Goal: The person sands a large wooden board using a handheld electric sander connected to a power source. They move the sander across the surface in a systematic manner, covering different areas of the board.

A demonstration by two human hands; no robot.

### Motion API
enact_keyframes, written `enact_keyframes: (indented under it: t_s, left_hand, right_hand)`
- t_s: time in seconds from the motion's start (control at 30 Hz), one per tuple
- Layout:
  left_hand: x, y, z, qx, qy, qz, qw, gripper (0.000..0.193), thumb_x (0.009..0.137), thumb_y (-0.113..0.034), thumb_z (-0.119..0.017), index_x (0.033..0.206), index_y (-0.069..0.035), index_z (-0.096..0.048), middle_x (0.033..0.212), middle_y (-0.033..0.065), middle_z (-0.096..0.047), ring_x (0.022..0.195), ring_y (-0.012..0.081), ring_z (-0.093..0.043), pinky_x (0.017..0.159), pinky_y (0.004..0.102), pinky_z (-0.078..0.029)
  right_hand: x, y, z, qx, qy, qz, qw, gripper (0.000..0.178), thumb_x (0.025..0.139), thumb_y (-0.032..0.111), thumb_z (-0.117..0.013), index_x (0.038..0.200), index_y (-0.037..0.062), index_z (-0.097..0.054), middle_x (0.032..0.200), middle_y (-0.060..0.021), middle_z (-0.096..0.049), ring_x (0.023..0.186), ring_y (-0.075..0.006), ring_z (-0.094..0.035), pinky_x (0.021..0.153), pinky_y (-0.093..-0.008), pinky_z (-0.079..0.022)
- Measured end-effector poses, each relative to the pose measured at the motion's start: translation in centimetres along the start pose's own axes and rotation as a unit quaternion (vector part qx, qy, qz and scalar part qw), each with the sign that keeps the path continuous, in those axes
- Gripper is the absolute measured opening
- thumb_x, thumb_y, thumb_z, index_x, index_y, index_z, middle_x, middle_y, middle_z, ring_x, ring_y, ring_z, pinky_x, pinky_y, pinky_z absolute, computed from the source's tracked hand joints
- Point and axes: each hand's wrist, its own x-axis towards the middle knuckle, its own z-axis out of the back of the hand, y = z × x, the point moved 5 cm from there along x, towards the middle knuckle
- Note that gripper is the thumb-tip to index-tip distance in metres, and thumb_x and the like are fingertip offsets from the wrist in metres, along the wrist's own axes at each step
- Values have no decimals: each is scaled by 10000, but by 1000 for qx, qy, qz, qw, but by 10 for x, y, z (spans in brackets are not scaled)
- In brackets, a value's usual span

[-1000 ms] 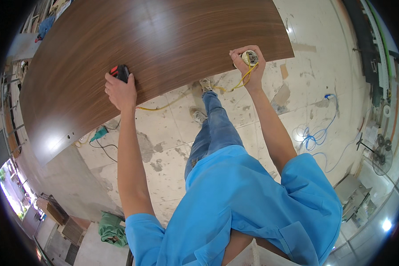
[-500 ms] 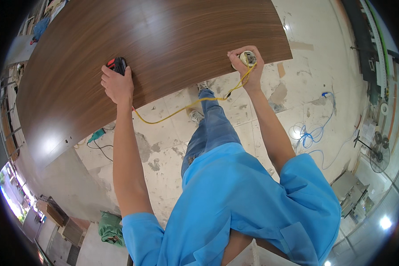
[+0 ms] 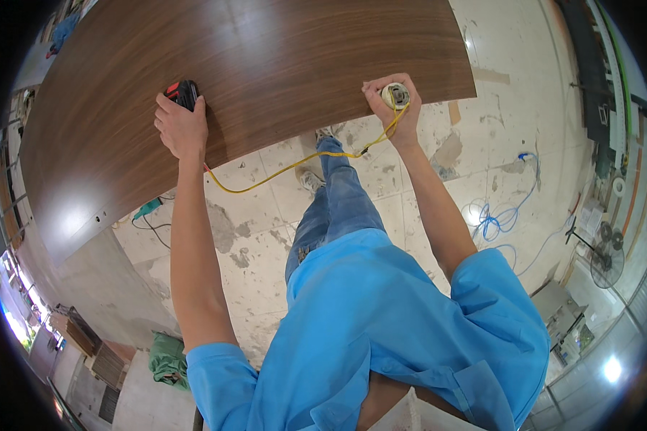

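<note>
One black device [image 3: 187, 94] in left hand [image 3: 182, 128], white object [image 3: 395, 95] in right hand [image 3: 409, 122]

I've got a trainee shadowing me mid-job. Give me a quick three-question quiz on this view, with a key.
1. Multiple choice: what colours is the block-shaped device in the left hand?
A) Green and white
B) Black and red
C) Plain yellow

2. True or false: the yellow cord runs up to the round off-white object in the right hand.

3. Fill the gap: the looped blue cable lies on the floor to the person's ____.

Key: 1. B; 2. True; 3. right.
</note>
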Motion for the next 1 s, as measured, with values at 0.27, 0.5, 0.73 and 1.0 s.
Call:
enact_keyframes:
  t_s: [0.27, 0.5, 0.73, 1.0]
  left_hand:
    - [6, -4, -1, -1, 10, 5, 1000, 905, 888, -496, -779, 1530, -21, -354, 1392, 265, -562, 1315, 447, -547, 1050, 552, -506]
    - [13, -4, -4, 1, -3, -1, 1000, 896, 884, -492, -791, 1518, -23, -365, 1366, 259, -579, 1304, 442, -554, 1031, 548, -521]
    - [23, -9, -4, 1, 3, -4, 1000, 881, 887, -493, -790, 1508, -27, -373, 1355, 257, -585, 1295, 449, -559, 1035, 547, -515]
    - [31, -12, -3, -1, 9, -6, 1000, 894, 885, -491, -792, 1515, -17, -371, 1358, 260, -586, 1294, 454, -560, 1034, 550, -514]
  right_hand:
    - [0, -8, 0, 6, 15, 15, 1000, 176, 917, 15, -779, 985, 44, -619, 931, -58, -729, 965, -154, -714, 898, -315, -559]
    - [5, 2, -2, -5, 21, -20, 1000, 179, 920, 8, -777, 997, 34, -618, 950, -82, -734, 976, -167, -717, 924, -341, -570]
    - [33, -1, -8, 30, 8, 6, 999, 185, 922, 27, -787, 1004, 40, -622, 951, -79, -739, 954, -159, -717, 898, -332, -573]
    - [37, 5, -9, -20, 13, 7, 1000, 161, 936, -19, -746, 1011, 21, -610, 969, -102, -736, 991, -194, -724, 971, -381, -578]
